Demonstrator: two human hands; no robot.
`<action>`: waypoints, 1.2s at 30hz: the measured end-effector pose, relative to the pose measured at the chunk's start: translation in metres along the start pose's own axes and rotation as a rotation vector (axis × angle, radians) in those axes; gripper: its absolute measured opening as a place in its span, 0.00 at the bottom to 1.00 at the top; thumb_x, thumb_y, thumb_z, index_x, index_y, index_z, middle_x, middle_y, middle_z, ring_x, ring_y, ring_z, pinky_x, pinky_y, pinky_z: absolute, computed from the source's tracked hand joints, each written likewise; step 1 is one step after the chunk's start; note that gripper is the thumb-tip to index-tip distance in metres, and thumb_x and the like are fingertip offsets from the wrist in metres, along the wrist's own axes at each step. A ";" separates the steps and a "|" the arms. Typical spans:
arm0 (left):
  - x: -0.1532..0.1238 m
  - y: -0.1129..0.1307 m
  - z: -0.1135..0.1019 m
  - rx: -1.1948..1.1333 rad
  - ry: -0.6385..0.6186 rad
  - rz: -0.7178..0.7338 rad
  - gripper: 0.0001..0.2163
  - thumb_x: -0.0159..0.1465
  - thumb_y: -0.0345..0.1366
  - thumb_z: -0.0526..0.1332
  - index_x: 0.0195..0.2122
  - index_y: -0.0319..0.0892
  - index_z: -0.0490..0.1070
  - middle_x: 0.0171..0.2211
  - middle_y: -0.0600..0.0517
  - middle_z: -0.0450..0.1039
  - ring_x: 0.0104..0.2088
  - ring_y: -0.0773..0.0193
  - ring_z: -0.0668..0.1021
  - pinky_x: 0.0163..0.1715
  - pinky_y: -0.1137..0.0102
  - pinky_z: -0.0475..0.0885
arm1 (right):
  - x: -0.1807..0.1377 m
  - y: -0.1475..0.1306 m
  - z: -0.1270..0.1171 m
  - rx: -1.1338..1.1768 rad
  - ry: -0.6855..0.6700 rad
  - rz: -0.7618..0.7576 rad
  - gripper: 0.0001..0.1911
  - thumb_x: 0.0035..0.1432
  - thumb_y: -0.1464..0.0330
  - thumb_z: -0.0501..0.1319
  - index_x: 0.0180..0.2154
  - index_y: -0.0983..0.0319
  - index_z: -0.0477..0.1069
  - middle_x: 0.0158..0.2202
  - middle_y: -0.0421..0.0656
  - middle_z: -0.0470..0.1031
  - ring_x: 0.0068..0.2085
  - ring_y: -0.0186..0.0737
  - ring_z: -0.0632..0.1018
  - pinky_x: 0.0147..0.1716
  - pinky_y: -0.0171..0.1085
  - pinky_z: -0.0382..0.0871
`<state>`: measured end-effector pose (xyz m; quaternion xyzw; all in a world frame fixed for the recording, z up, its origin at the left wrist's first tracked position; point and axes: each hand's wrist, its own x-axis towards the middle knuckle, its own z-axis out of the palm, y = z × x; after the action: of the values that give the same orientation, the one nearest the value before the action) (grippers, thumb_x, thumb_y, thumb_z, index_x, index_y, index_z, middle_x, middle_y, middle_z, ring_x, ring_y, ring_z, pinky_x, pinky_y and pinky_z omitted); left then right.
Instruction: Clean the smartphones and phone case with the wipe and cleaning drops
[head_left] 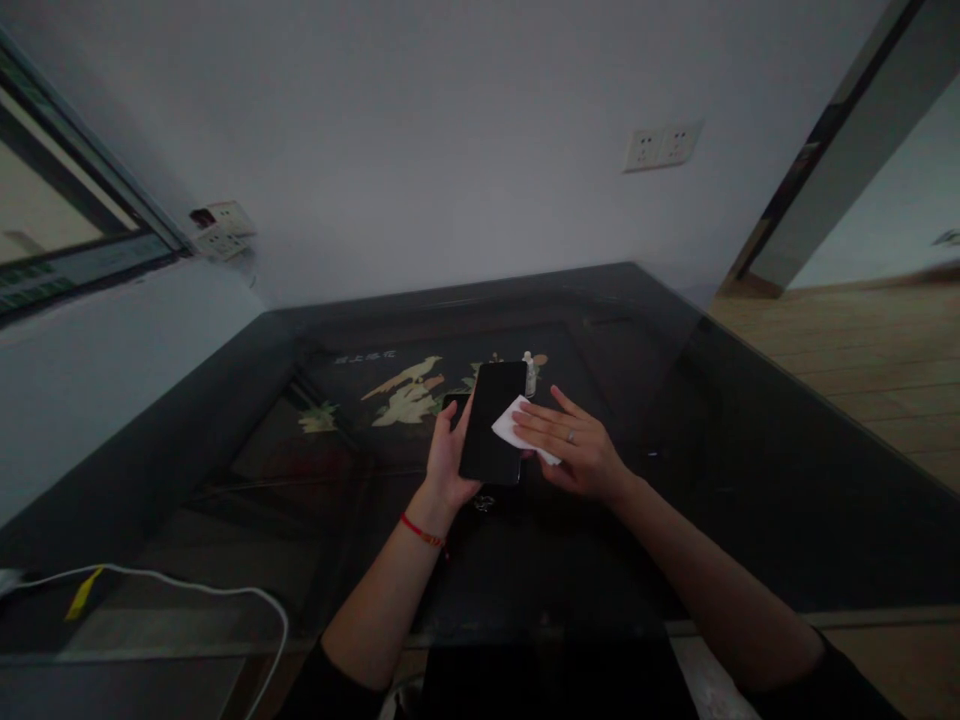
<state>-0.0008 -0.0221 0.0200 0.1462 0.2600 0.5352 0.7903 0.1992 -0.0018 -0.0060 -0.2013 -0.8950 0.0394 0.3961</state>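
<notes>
A black smartphone (pixel 491 425) with a dark screen is held above the table by my left hand (pixel 450 455), whose thumb lies along its left edge. My right hand (pixel 577 445), with a ring on one finger, presses a folded white tissue (pixel 508 420) against the right side of the screen. Behind the phone stands a small clear bottle with a white top (pixel 530 372). Partly hidden behind my left thumb is another dark object (pixel 453 399) with a rounded corner. Just below the phone, a small shiny item (pixel 484 504) lies on the table; I cannot make out its kind.
The dark glossy table (pixel 285 540) bears a bird and flower picture (pixel 409 390). A white cable (pixel 187 588) with a yellow tag (pixel 82 594) runs over its front left edge. Wall sockets (pixel 661 148) are at the back, a window (pixel 67 180) at left.
</notes>
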 end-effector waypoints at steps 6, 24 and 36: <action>-0.005 -0.007 -0.001 0.096 -0.209 -0.121 0.24 0.67 0.48 0.47 0.65 0.56 0.52 0.53 0.44 0.71 0.50 0.44 0.76 0.48 0.40 0.65 | 0.002 0.007 -0.007 -0.115 0.158 0.234 0.25 0.59 0.73 0.53 0.58 0.54 0.65 0.60 0.41 0.66 0.62 0.45 0.66 0.64 0.58 0.50; 0.004 0.002 -0.008 -0.020 0.008 0.066 0.24 0.66 0.44 0.48 0.62 0.45 0.59 0.52 0.45 0.72 0.50 0.53 0.76 0.54 0.56 0.66 | 0.003 -0.019 0.016 0.024 0.090 -0.267 0.21 0.62 0.66 0.53 0.55 0.64 0.66 0.53 0.50 0.75 0.60 0.44 0.69 0.59 0.55 0.61; -0.006 -0.015 -0.001 0.154 -0.308 -0.092 0.27 0.66 0.47 0.50 0.66 0.58 0.47 0.55 0.43 0.69 0.47 0.45 0.77 0.43 0.43 0.70 | 0.001 0.007 0.000 -0.197 0.280 0.152 0.27 0.61 0.77 0.52 0.61 0.57 0.60 0.60 0.46 0.67 0.63 0.45 0.65 0.62 0.58 0.58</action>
<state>0.0081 -0.0338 0.0128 0.2744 0.1826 0.4484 0.8308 0.2003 0.0053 -0.0069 -0.3094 -0.8129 -0.0469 0.4913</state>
